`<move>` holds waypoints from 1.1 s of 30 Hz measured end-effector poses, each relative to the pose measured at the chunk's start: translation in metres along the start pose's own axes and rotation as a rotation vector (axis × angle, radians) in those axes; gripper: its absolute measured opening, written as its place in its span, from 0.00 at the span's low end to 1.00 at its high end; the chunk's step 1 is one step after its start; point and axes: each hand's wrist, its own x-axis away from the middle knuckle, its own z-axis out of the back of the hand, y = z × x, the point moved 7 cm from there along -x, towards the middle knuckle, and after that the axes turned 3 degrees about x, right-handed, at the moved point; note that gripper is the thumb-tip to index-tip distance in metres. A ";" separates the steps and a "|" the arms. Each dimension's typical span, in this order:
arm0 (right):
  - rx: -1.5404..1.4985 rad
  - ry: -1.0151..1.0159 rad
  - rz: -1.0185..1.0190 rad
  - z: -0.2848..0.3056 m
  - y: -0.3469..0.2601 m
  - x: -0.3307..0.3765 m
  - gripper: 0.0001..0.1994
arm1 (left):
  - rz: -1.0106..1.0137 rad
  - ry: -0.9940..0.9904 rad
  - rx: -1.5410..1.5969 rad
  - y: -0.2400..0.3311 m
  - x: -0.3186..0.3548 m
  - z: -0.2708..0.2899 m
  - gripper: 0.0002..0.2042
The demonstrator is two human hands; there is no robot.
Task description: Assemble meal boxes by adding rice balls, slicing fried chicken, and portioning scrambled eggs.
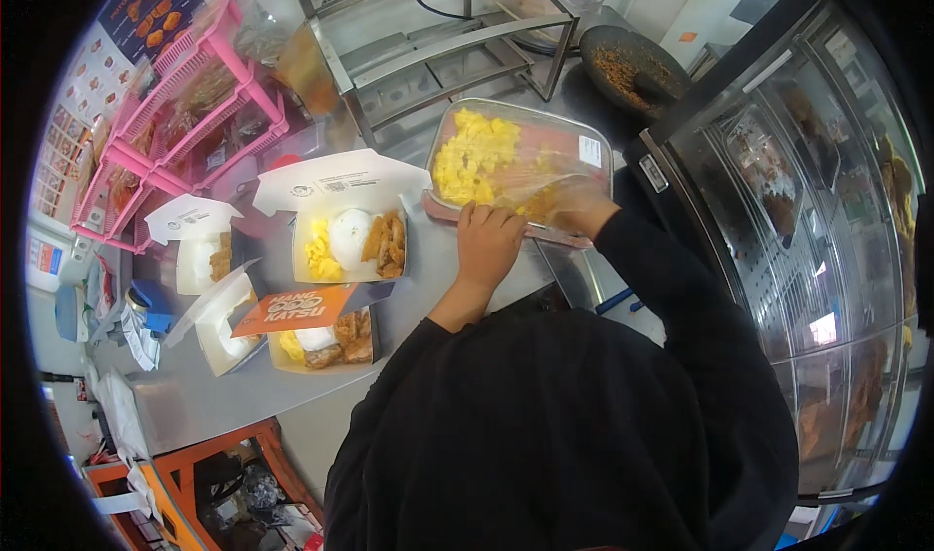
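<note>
A clear rectangular tub (pixel 605 177) with yellow scrambled egg (pixel 477 152) at its left side stands on the steel counter, a clear film or lid over part of it. My left hand (pixel 489 240) has its fingers curled over the tub's near edge. My right hand (pixel 587 213) reaches into the tub's near right part, its fingers blurred behind clear plastic. Left of my hands stand several open paper food boxes. The larger box (pixel 304 252) contains white rice (pixel 348 234), egg and brown fried pieces (pixel 389 245); the near box (pixel 375 366) has an orange lid (pixel 295 308).
A metal rack (pixel 452 45) stands behind the tub. Right of it sits a dark stone mortar (pixel 605 53) with reddish-brown paste. A glass display case (pixel 769 259) bounds the right side. Pink stacked baskets (pixel 161 147) stand at the far left, and an orange crate (pixel 185 468) sits below the counter.
</note>
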 end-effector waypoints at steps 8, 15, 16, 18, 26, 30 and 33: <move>-0.048 0.164 0.079 -0.003 0.019 -0.009 0.11 | 0.003 0.061 0.074 -0.006 0.007 -0.002 0.07; -0.006 0.365 0.052 0.001 0.020 -0.026 0.11 | -0.002 -0.013 0.045 -0.008 0.000 -0.008 0.08; 0.008 0.337 0.062 0.004 0.019 -0.028 0.11 | 0.003 -0.028 0.035 -0.009 0.000 -0.009 0.08; 0.040 0.258 0.082 0.006 0.022 -0.030 0.11 | 0.005 -0.010 0.029 -0.008 -0.001 -0.007 0.08; 0.006 0.156 -0.008 0.005 0.016 0.000 0.14 | 0.033 0.022 0.007 -0.005 0.002 -0.002 0.05; -0.070 -0.069 0.075 -0.008 0.025 -0.012 0.16 | 0.033 -0.002 0.028 -0.010 0.003 -0.004 0.09; -0.196 -0.075 0.023 0.008 0.004 -0.005 0.18 | 0.034 0.004 0.030 -0.012 0.006 -0.005 0.10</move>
